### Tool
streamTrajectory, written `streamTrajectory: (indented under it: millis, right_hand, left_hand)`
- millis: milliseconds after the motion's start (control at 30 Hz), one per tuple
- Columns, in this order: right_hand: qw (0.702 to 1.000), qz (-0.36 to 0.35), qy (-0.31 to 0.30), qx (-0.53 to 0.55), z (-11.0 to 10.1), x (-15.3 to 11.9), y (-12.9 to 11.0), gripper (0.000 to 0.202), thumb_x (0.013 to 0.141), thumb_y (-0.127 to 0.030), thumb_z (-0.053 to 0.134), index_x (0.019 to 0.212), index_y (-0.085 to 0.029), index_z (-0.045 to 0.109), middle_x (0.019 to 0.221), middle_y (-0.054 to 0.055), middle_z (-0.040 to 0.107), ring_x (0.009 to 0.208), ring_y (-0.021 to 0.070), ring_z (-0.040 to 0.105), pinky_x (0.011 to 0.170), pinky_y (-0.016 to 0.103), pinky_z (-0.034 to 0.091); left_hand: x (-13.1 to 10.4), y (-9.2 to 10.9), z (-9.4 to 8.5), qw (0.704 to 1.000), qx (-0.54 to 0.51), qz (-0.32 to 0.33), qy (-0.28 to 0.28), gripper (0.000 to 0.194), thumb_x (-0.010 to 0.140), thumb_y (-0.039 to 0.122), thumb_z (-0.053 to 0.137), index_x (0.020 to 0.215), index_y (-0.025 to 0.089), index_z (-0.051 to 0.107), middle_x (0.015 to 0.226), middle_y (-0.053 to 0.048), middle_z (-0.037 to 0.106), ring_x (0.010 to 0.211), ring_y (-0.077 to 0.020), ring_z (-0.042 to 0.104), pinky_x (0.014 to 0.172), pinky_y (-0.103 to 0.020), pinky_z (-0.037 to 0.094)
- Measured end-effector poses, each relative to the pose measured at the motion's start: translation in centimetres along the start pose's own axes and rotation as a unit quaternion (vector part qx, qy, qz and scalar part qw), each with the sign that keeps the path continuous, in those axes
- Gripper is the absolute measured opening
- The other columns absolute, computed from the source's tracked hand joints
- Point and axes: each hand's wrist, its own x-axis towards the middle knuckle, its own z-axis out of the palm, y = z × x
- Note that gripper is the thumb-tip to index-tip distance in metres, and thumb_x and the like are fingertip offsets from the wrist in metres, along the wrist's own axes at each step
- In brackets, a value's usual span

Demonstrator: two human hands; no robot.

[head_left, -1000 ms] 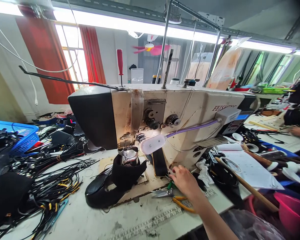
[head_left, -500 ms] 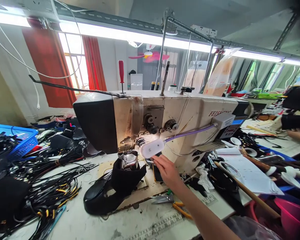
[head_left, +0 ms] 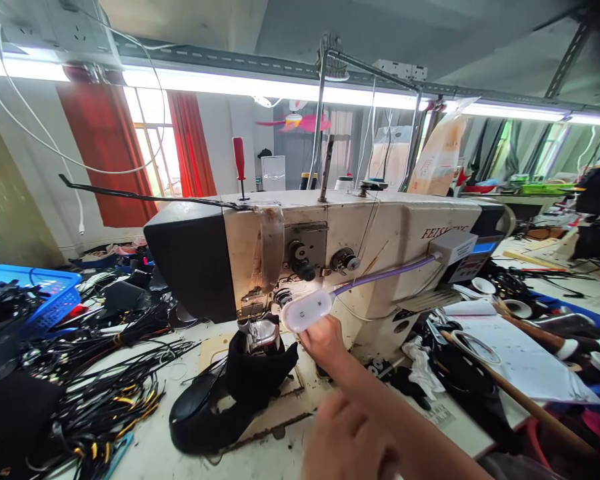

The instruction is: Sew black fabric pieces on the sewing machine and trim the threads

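A: Cords [head_left: 105, 373], black and tangled, cover the counter [head_left: 180, 440] at left. And the shoe?

B: The black shoe upper [head_left: 230, 387] sits under the presser foot of the sewing machine [head_left: 330, 253], unstitched as far as I can see. Right hand [head_left: 323, 343] touches the small white lamp [head_left: 307, 310], fingers loosely curled. Left hand [head_left: 350, 440] is blurred, grip unclear. Papers [head_left: 510, 353] crowd the right.

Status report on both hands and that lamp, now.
Right hand up at the white oval lamp head, grip unclear. Left hand low, blurred, apparently empty. Black shoe upper on the sewing machine post beside them.
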Motion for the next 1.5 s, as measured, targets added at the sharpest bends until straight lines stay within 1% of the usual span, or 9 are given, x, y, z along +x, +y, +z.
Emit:
streamTrajectory:
  millis: [133, 267, 467, 567, 767, 900, 1133, 1300, 1500]
  right_hand:
    - [1.000, 0.004, 0.007, 0.001, 0.3, 0.2, -0.2, 0.040, 0.099, -0.027, 0.041, 0.068, -0.019, 0.065, 0.062, 0.003, 0.056, 0.058, 0.0141, 0.048, 0.057, 0.026, 0.033]
    - [0.999, 0.050, 0.007, -0.002, -1.0, -1.2, 0.5, 0.040, 0.103, -0.025, 0.032, 0.085, -0.018, 0.067, 0.078, 0.006, 0.064, 0.070, 0.0153, 0.061, 0.062, 0.024, 0.043]
    - [0.996, 0.058, -0.056, -0.035, -4.6, -11.7, 3.0, 0.039, 0.103, -0.029, 0.032, 0.093, -0.020, 0.068, 0.078, 0.004, 0.067, 0.050, 0.0144, 0.061, 0.042, 0.025, 0.042]
    - [0.993, 0.025, -0.063, -0.098, -5.6, -15.1, 3.9, 0.035, 0.100, -0.022, 0.035, 0.094, -0.020, 0.070, 0.088, 0.009, 0.069, 0.074, 0.0221, 0.066, 0.062, 0.033, 0.050]
    - [0.990, -0.110, 0.011, 0.090, -4.2, -7.8, 0.7, 0.024, 0.096, -0.009, 0.047, 0.112, -0.018, 0.062, 0.095, 0.008, 0.066, 0.092, 0.0210, 0.057, 0.085, 0.036, 0.044]
    - [0.950, -0.071, -0.060, 0.297, -1.2, -2.8, -3.4, 0.023, 0.099, -0.038, 0.052, 0.105, -0.017, 0.058, 0.093, 0.008, 0.063, 0.085, 0.0195, 0.056, 0.073, 0.032, 0.047]
    - [0.926, -0.005, -0.061, 0.373, 0.0, -4.4, -6.3, 0.023, 0.099, -0.027, 0.046, 0.077, -0.020, 0.044, 0.080, 0.002, 0.053, 0.075, 0.0157, 0.050, 0.064, 0.026, 0.041]
    - [0.940, -0.052, -0.059, 0.333, -0.7, -3.3, -5.1, 0.012, 0.095, -0.014, 0.044, 0.088, -0.019, 0.052, 0.081, 0.004, 0.058, 0.075, 0.0157, 0.056, 0.063, 0.025, 0.046]
    - [0.940, -0.259, 0.113, 0.191, 1.0, -0.7, -2.9, 0.017, 0.093, -0.011, 0.052, 0.104, -0.014, 0.065, 0.082, 0.009, 0.068, 0.073, 0.0181, 0.062, 0.069, 0.032, 0.053]
  left_hand:
    - [1.5, -1.7, -3.5, 0.919, 0.271, 0.040, 0.284, 0.019, 0.089, 0.006, 0.048, 0.085, 0.019, 0.061, 0.090, -0.008, 0.066, 0.084, -0.0238, 0.053, 0.074, -0.039, 0.040]
    - [1.1, -3.2, -7.0, 0.877, 0.408, -0.043, 0.251, 0.022, 0.092, 0.015, 0.055, 0.113, 0.015, 0.061, 0.102, -0.010, 0.067, 0.095, -0.0288, 0.054, 0.082, -0.042, 0.038]
    - [-2.3, -5.0, -11.3, 0.943, 0.288, -0.032, 0.161, 0.013, 0.093, 0.015, 0.054, 0.098, 0.025, 0.062, 0.094, 0.001, 0.070, 0.099, -0.0234, 0.056, 0.088, -0.038, 0.032]
    - [-3.5, -5.5, -13.6, 0.954, 0.244, -0.085, 0.150, 0.009, 0.093, 0.021, 0.054, 0.093, 0.026, 0.062, 0.093, 0.000, 0.071, 0.105, -0.0263, 0.056, 0.092, -0.043, 0.032]
    - [-3.5, -6.5, -16.1, 0.958, 0.144, -0.215, 0.124, 0.017, 0.089, 0.036, 0.054, 0.088, 0.025, 0.067, 0.096, -0.006, 0.068, 0.101, -0.0288, 0.058, 0.091, -0.048, 0.042]
    - [-3.0, -7.2, -15.8, 0.962, 0.134, -0.188, 0.146, 0.019, 0.090, 0.035, 0.054, 0.089, 0.025, 0.070, 0.094, -0.006, 0.071, 0.106, -0.0293, 0.056, 0.095, -0.049, 0.041]
    - [-1.6, -6.7, -15.3, 0.964, 0.151, -0.183, 0.122, 0.025, 0.091, 0.033, 0.051, 0.072, 0.022, 0.062, 0.076, -0.004, 0.065, 0.089, -0.0260, 0.055, 0.086, -0.044, 0.041]
    - [0.1, -6.5, -15.8, 0.952, 0.140, -0.243, 0.122, 0.030, 0.085, 0.041, 0.047, 0.062, 0.022, 0.051, 0.073, -0.005, 0.061, 0.081, -0.0253, 0.055, 0.077, -0.040, 0.043]
    - [0.4, -8.4, -16.5, 0.924, 0.087, -0.342, 0.146, 0.038, 0.077, 0.054, 0.050, 0.074, 0.020, 0.066, 0.084, -0.009, 0.070, 0.083, -0.0277, 0.061, 0.079, -0.040, 0.045]
